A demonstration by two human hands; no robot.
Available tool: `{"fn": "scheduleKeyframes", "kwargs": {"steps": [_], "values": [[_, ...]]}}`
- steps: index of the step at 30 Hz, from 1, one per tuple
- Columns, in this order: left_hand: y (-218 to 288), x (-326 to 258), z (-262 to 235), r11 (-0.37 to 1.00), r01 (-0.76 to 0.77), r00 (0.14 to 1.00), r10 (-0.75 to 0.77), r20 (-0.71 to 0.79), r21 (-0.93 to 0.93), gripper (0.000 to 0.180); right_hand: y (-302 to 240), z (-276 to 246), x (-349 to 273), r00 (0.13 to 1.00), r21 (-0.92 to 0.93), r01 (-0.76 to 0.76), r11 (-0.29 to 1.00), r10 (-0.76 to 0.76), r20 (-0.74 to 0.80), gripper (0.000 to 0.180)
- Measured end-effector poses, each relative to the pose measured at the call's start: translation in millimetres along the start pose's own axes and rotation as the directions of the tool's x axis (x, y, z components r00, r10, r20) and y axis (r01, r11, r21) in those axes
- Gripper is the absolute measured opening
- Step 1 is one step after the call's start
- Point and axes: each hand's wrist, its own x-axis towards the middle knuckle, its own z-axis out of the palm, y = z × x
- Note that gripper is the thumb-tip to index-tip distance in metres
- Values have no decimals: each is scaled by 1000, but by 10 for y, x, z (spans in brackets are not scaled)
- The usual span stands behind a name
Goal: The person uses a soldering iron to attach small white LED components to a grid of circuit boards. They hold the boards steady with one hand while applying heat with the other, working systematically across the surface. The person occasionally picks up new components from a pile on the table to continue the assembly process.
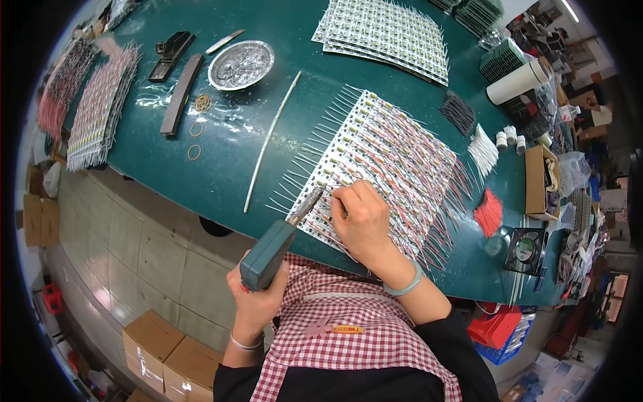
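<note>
In my left hand (258,295) is a dark green soldering gun (268,251), its grip wrapped by my fingers. The gun's dark metal nose points up and right, over the near left edge of a white circuit board panel (365,107). Rows of red, white and dark wires (395,154) cover that panel, and thin leads stick out along its left side. Just right of the gun's tip, my right hand (364,218) is closed in a pinch above the panel. Whatever its fingertips hold is too small or hidden to make out.
A metal bowl (218,80) of silvery scraps, rubber bands (194,153), a dark bar (181,97) and a thin pale rod (271,144) lie left. Stacked panels (385,37) sit at the back. Red wires (488,213) and a small fan (526,249) are right.
</note>
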Motion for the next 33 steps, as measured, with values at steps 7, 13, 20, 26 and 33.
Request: {"fn": "scheduleKeyframes", "kwargs": {"steps": [7,13,20,26,33], "values": [[-28,-22,11,997,58,998,-58,16,-45,14,-4,2,-8,1000,-8,-8,1000,8,8,11],[-32,-60,-45,998,54,998,-55,-18,-30,17,-6,-3,-1,1000,-13,-7,1000,7,2,12],[2,-45,-47,991,99,987,-109,-119,-88,16,-7,-1,4,1000,-7,-9,1000,9,5,12],[-16,-45,-52,994,101,992,-105,-77,-51,14,7,16,-17,999,40,-43,998,44,-3,12],[-22,-72,-14,991,117,992,-120,-40,-67,14,11,29,-30,994,104,-109,989,109,1,11]]}}
